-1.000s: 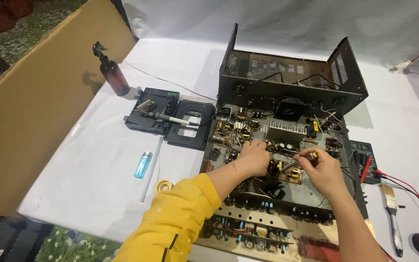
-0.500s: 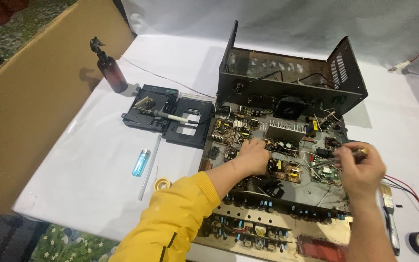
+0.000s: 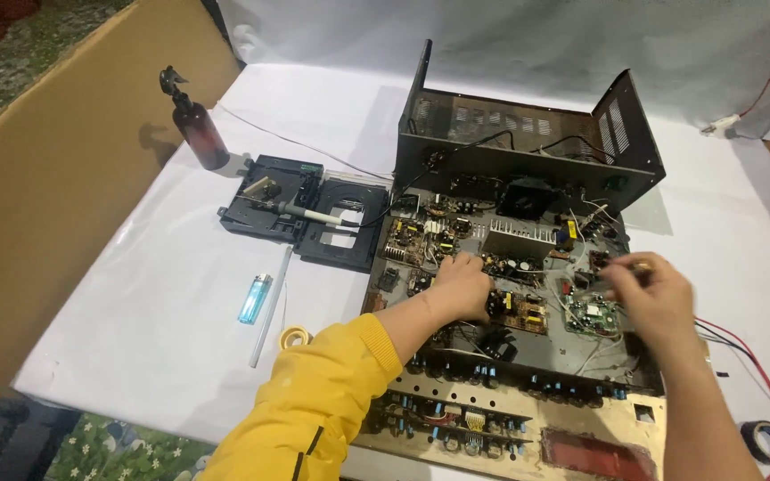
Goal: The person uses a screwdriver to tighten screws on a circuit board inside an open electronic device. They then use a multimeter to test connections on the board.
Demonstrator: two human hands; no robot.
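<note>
From the head view, the left hand (image 3: pixel 462 283) rests curled, palm down, on the circuit boards (image 3: pixel 456 245) inside the opened chassis (image 3: pixel 528 160). The right hand (image 3: pixel 651 296) pinches a small object, blurred, above the green board (image 3: pixel 592 313). White tabletop (image 3: pixel 180 303) lies open leftward around the lighter (image 3: pixel 255 297).

I am looking down at a white cloth-covered table (image 3: pixel 180 356) filling most of the frame. A large flat sheet of brown cardboard (image 3: pixel 55 178) is leaning along the left side, its edge running toward the upper left. A wrinkled white fabric backdrop (image 3: pixel 510 36) is hanging across the top. In the lower left corner a green floral-patterned floor covering (image 3: pixel 109 450) is showing. Soft, even light is falling, leaving faint shadows on the cloth.
</note>
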